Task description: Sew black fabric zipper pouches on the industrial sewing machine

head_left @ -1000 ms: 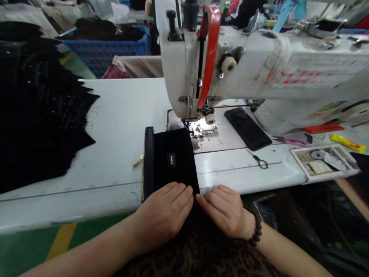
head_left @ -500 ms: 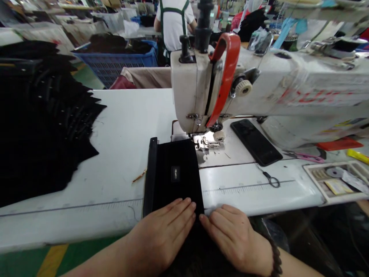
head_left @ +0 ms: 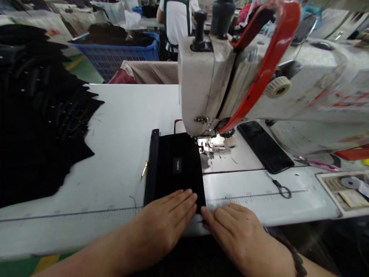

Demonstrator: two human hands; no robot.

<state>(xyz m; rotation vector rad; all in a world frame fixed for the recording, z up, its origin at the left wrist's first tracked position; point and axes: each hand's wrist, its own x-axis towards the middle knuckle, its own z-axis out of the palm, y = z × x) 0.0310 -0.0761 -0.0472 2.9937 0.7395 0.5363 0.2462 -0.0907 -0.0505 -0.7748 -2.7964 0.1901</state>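
A flat black pouch (head_left: 184,150) lies on the sewing table, its right edge beside the presser foot (head_left: 215,144). A small dark label (head_left: 177,165) with light lettering is on its face. Along its left side runs a zipper band (head_left: 152,165) with a gold zipper pull (head_left: 144,169). My left hand (head_left: 167,219) rests flat on the pouch's near part, fingers stretched out. At the near right corner, my right hand (head_left: 233,227) has its fingers curled, the fingertips at the pouch's edge; its grip is partly hidden.
The sewing machine (head_left: 207,84) with a red lever guard (head_left: 268,73) stands over the right side. A phone (head_left: 265,146), pink-handled snips (head_left: 319,164) and a parts tray (head_left: 328,192) lie to the right. Stacked black pieces (head_left: 37,123) cover the left. Behind are a blue crate (head_left: 115,52) and a person (head_left: 177,23).
The pouch has slid a little away from me, along the presser foot, with both hands following. Its near edge now shows on the table. The view has shifted closer to the machine.
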